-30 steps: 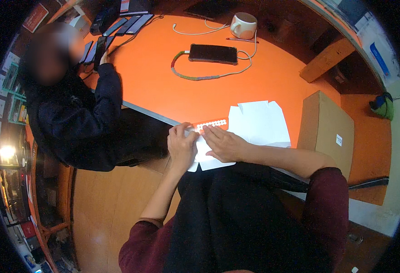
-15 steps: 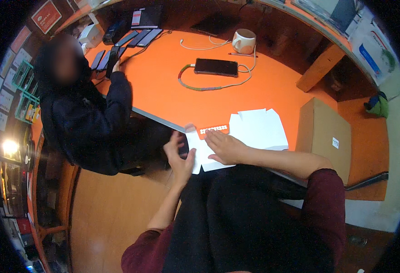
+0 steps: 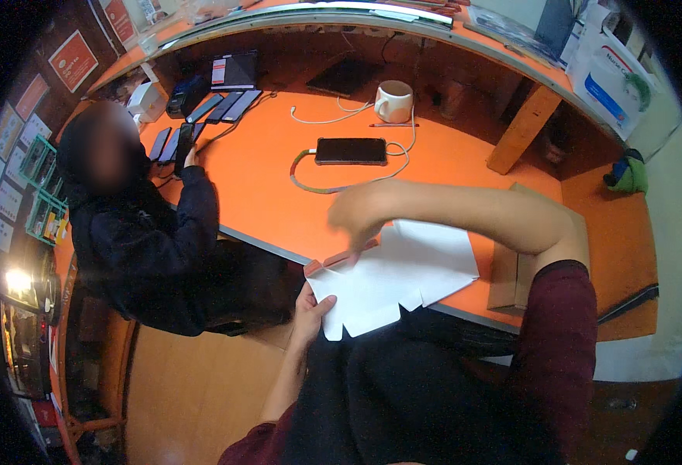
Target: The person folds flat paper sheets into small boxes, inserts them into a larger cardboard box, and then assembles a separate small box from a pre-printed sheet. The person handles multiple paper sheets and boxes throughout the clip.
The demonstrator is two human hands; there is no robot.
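A white flat cardboard sheet (image 3: 403, 267) with notched edges, like an unfolded box, lies partly over the near edge of the orange table. A narrow orange-red flap (image 3: 341, 262) shows along its far left edge. My left hand (image 3: 307, 310) grips the sheet's left end, thumb on top and the other fingers mostly hidden underneath. My right hand (image 3: 359, 215) reaches across above the sheet, its fingers pointing down at the orange-red flap. Motion blurs those fingers, so I cannot see whether they pinch it.
On the orange table (image 3: 255, 174) are a dark phone (image 3: 350, 151) with a cable and a white mug (image 3: 393, 102). A brown cardboard box (image 3: 504, 279) stands at the right, partly behind my arm. At the left a person in dark clothes (image 3: 143, 209) holds a phone (image 3: 183, 149).
My left hand has closed on the sheet's left end. From lying flat on the sheet, my right hand has lifted above its far left edge. The sheet has turned and shifted nearer me.
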